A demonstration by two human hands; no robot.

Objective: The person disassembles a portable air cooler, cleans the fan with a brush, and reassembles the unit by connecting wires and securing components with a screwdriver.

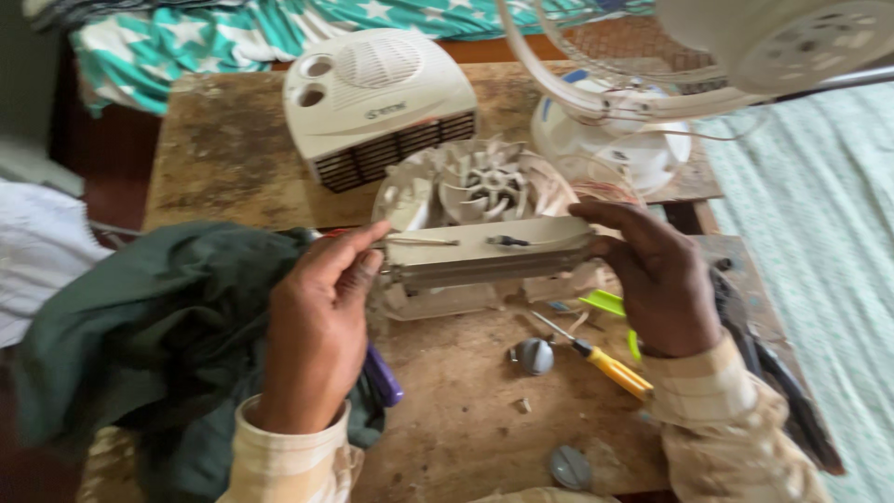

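A cream fan-heater inner unit (484,233) with a round bladed impeller stands on edge on the worn wooden table (466,419). My right hand (656,279) grips its right end. My left hand (321,326) pinches a thin wire or rod at the unit's left end, with a dark green cloth (149,335) bunched under that hand. A yellow-handled screwdriver (605,365) lies on the table just below the unit, near my right wrist.
The cream heater cover (372,102) lies at the back of the table. A white desk fan (652,84) stands at the back right. Two grey knobs (535,356), a purple handle (382,373), a green tool (605,303) and dark pliers (773,373) lie around.
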